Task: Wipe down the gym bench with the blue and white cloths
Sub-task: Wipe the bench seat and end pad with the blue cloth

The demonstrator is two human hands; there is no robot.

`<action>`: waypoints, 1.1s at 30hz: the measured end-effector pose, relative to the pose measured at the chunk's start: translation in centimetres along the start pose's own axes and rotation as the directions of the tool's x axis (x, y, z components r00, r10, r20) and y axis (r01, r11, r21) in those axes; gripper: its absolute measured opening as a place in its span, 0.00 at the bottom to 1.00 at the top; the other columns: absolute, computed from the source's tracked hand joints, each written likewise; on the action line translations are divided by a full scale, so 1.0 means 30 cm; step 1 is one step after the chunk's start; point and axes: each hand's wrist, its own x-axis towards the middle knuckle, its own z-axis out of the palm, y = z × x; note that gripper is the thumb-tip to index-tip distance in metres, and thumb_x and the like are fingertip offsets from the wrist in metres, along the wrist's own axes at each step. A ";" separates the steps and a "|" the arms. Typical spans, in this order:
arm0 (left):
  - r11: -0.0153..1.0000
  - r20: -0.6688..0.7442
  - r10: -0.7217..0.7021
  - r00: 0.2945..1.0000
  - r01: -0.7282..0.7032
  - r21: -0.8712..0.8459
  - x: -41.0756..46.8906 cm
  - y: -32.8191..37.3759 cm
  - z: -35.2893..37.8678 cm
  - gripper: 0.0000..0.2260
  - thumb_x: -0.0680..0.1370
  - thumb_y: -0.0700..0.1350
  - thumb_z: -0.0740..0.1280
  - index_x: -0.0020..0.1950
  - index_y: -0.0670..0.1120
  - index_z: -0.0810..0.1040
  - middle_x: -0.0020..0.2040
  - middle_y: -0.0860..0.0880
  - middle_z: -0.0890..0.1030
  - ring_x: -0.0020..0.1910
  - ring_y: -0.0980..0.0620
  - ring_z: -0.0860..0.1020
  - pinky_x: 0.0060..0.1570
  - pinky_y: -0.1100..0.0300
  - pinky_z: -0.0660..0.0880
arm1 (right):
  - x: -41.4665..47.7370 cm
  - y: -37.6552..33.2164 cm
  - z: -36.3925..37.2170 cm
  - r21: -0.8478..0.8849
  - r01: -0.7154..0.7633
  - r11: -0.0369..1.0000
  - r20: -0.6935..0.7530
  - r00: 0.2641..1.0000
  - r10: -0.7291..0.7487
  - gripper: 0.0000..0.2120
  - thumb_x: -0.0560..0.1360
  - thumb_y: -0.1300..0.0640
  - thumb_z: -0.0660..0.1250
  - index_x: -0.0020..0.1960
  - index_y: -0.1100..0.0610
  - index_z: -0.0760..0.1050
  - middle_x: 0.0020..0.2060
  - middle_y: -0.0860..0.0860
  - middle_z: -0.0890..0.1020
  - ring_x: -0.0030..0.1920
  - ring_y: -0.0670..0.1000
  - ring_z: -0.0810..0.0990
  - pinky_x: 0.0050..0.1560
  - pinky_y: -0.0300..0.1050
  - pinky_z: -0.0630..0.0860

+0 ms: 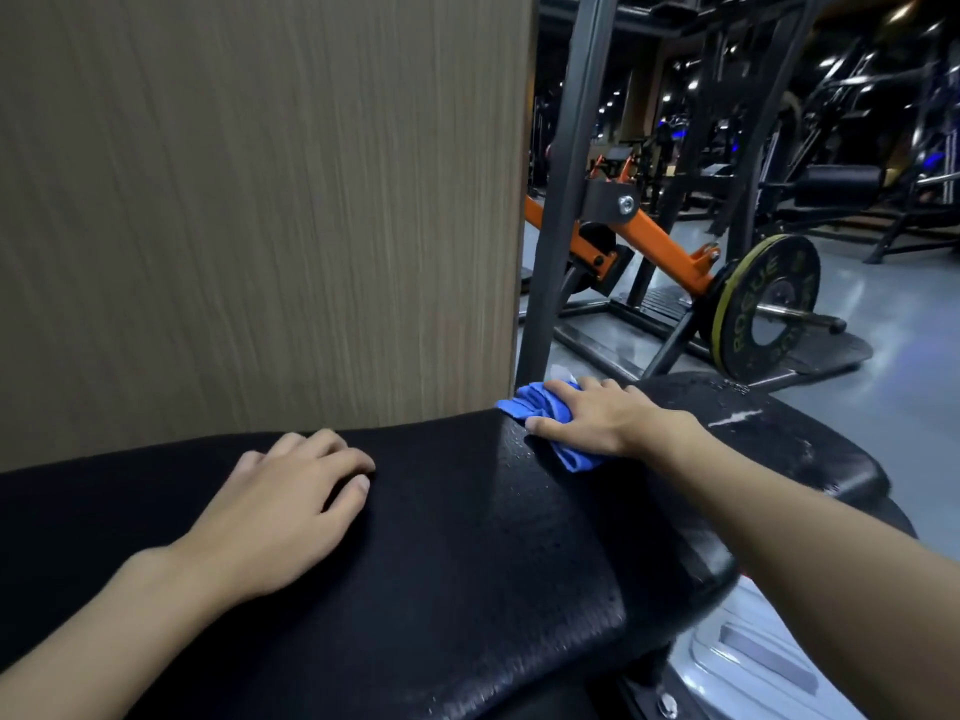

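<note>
A black padded gym bench (457,537) fills the lower part of the head view, its surface speckled with droplets. My right hand (597,415) presses a crumpled blue cloth (535,405) flat against the far edge of the pad, fingers spread over it. My left hand (291,506) rests palm down on the pad nearer to me, fingers slightly curled, with nothing in it. A second black pad (779,433) with a scuffed white tear lies to the right. No white cloth is in view.
A wood-grain wall panel (260,200) stands right behind the bench on the left. Beyond it a grey steel upright (561,226), an orange lever arm (660,241) and a black weight plate (763,304) stand on the grey floor.
</note>
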 end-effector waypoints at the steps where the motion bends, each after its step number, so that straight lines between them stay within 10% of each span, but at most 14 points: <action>1: 1.000 -0.004 0.006 1.000 -0.006 -0.007 -0.004 -0.011 0.002 0.18 0.80 0.59 0.48 0.66 0.62 0.71 0.59 0.67 0.68 0.61 0.65 0.64 0.63 0.57 0.62 | 0.019 -0.006 -0.003 0.016 0.006 1.000 0.009 1.000 -0.006 0.41 0.68 0.21 0.46 0.76 0.39 0.52 0.75 0.53 0.62 0.73 0.59 0.62 0.70 0.58 0.59; 33: 0.969 0.018 -0.229 0.973 0.226 0.105 -0.426 -0.687 -0.197 0.32 0.71 0.67 0.39 0.69 0.63 0.66 0.65 0.66 0.65 0.68 0.63 0.61 0.67 0.57 0.59 | 0.082 -0.924 -0.027 0.004 0.340 0.940 0.104 0.935 -0.338 0.41 0.70 0.22 0.45 0.77 0.40 0.53 0.71 0.48 0.69 0.71 0.53 0.68 0.67 0.56 0.64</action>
